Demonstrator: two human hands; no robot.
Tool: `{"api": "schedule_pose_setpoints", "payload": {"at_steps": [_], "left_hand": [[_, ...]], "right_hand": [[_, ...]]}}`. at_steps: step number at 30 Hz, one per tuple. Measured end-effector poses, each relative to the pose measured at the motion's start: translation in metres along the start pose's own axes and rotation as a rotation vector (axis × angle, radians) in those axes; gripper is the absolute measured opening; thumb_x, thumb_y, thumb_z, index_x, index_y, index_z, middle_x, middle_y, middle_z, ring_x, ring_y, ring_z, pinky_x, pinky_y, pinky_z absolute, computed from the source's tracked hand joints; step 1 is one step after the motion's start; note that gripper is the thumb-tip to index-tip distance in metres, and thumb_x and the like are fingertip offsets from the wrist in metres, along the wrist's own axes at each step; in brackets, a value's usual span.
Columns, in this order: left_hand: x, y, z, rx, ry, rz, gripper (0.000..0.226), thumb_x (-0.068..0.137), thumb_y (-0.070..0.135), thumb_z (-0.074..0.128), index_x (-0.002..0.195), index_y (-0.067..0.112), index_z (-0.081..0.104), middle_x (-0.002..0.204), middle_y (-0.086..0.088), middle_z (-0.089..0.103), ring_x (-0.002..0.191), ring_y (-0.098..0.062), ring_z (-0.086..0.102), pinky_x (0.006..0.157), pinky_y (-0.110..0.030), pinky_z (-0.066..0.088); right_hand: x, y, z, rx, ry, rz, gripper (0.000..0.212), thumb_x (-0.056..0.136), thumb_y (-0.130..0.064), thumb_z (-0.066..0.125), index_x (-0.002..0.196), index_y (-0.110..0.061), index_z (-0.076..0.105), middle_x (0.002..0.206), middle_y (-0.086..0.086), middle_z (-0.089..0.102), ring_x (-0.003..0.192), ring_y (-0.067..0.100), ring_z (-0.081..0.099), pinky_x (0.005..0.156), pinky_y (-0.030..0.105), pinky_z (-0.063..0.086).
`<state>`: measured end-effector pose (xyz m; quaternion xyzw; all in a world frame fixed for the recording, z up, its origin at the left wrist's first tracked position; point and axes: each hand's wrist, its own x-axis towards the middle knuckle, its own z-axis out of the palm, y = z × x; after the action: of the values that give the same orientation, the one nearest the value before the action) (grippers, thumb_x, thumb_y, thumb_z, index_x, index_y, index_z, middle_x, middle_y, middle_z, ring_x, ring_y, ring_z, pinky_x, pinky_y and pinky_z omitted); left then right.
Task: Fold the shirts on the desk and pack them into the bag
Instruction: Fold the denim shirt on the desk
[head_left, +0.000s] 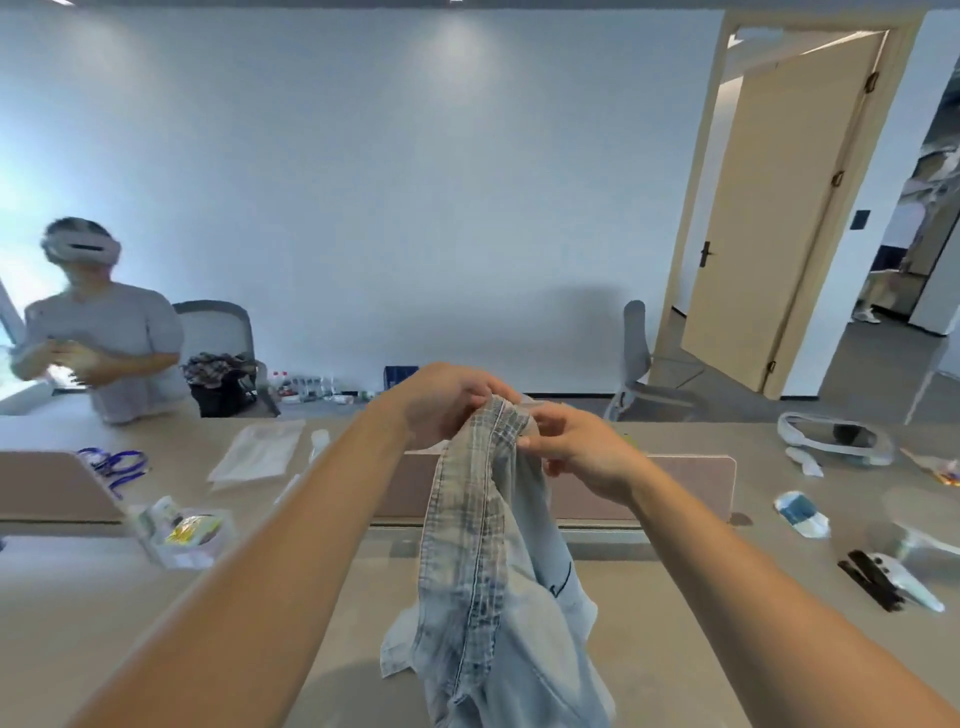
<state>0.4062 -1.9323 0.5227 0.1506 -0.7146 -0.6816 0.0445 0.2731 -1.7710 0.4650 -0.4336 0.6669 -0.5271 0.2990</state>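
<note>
A pale blue, washed denim shirt (493, 582) hangs in the air over the desk (291, 613), bunched and creased, its lower part running out of the frame's bottom edge. My left hand (441, 400) grips its top seam from the left. My right hand (576, 452) pinches the same top edge from the right, the two hands almost touching. Both arms are stretched out in front of me. No bag shows in this view.
A low divider panel (675, 483) crosses the desk behind the shirt. Snack packets (182, 530) and a clear plastic sleeve (257, 452) lie left; a headset (836, 439), a controller (893, 577) and a wrapper (802, 514) lie right. Another person (98, 332) stands at far left.
</note>
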Motion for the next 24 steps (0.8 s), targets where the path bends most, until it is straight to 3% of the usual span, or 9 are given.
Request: {"api": "schedule_pose_setpoints", "payload": {"at_steps": [2,4,7,12,16,19,21,24], "left_hand": [[-0.013,-0.002,0.001,-0.089,0.107,0.010,0.028,0.093,0.020,0.056,0.114,0.007,0.069,0.107,-0.017,0.066,0.093,-0.031,0.058,0.079,-0.036,0.045],[-0.032,-0.011,0.003,-0.066,0.314,0.078,0.025,0.097,0.014,0.055,0.118,0.006,0.066,0.114,-0.016,0.071,0.097,-0.028,0.065,0.087,-0.035,0.049],[-0.062,-0.037,0.014,-0.132,0.569,0.089,0.019,0.097,0.007,0.054,0.112,0.007,0.066,0.119,-0.024,0.067,0.079,-0.025,0.066,0.075,-0.032,0.056],[-0.074,-0.083,0.075,-0.375,0.539,0.010,0.029,0.104,0.011,0.048,0.132,0.016,0.052,0.120,-0.013,0.059,0.092,-0.042,0.072,0.076,-0.041,0.062],[-0.049,-0.102,0.116,-0.363,0.557,-0.026,0.025,0.101,0.013,0.056,0.120,0.024,0.048,0.121,-0.018,0.061,0.084,-0.037,0.073,0.075,-0.042,0.063],[-0.029,-0.105,0.143,-0.416,0.680,-0.046,0.050,0.093,0.015,0.069,0.129,0.022,0.034,0.111,-0.023,0.064,0.071,-0.029,0.069,0.064,-0.034,0.063],[-0.021,-0.102,0.161,-0.416,0.725,-0.043,0.061,0.090,0.016,0.073,0.130,0.021,0.028,0.104,-0.020,0.064,0.070,-0.026,0.067,0.067,-0.034,0.063],[-0.008,-0.101,0.178,-0.385,0.638,-0.035,0.058,0.088,0.017,0.076,0.128,0.018,0.034,0.112,-0.015,0.058,0.071,-0.024,0.069,0.070,-0.035,0.062]], "right_hand": [[0.004,0.002,-0.008,-0.114,0.105,-0.009,0.010,0.090,-0.011,0.071,0.099,-0.011,0.073,0.075,0.001,0.065,0.066,0.016,0.049,0.058,0.029,0.036],[0.008,0.003,-0.015,-0.150,0.232,-0.015,0.004,0.087,-0.012,0.072,0.088,-0.009,0.069,0.070,0.000,0.064,0.060,0.015,0.049,0.056,0.029,0.036],[0.014,0.001,-0.020,-0.149,0.389,-0.039,0.008,0.086,-0.012,0.069,0.082,-0.011,0.063,0.068,0.004,0.061,0.059,0.018,0.049,0.055,0.031,0.035],[0.017,-0.017,-0.021,-0.088,0.524,-0.071,0.011,0.087,-0.014,0.065,0.078,-0.012,0.058,0.067,0.003,0.056,0.062,0.022,0.048,0.057,0.033,0.033],[0.012,-0.036,-0.031,-0.061,0.608,-0.127,0.014,0.085,-0.014,0.063,0.079,-0.006,0.053,0.065,0.003,0.049,0.059,0.021,0.040,0.056,0.034,0.030],[0.003,-0.048,-0.047,-0.117,0.694,-0.156,0.022,0.085,-0.014,0.060,0.073,-0.015,0.042,0.062,0.000,0.041,0.056,0.019,0.034,0.053,0.034,0.025],[-0.002,-0.053,-0.061,-0.139,0.755,-0.148,0.027,0.085,-0.013,0.059,0.070,-0.018,0.037,0.060,-0.001,0.038,0.054,0.018,0.031,0.051,0.034,0.022],[-0.007,-0.060,-0.082,-0.107,0.834,-0.139,0.029,0.085,-0.012,0.058,0.069,-0.019,0.036,0.059,-0.002,0.037,0.054,0.018,0.030,0.051,0.034,0.022]]}}
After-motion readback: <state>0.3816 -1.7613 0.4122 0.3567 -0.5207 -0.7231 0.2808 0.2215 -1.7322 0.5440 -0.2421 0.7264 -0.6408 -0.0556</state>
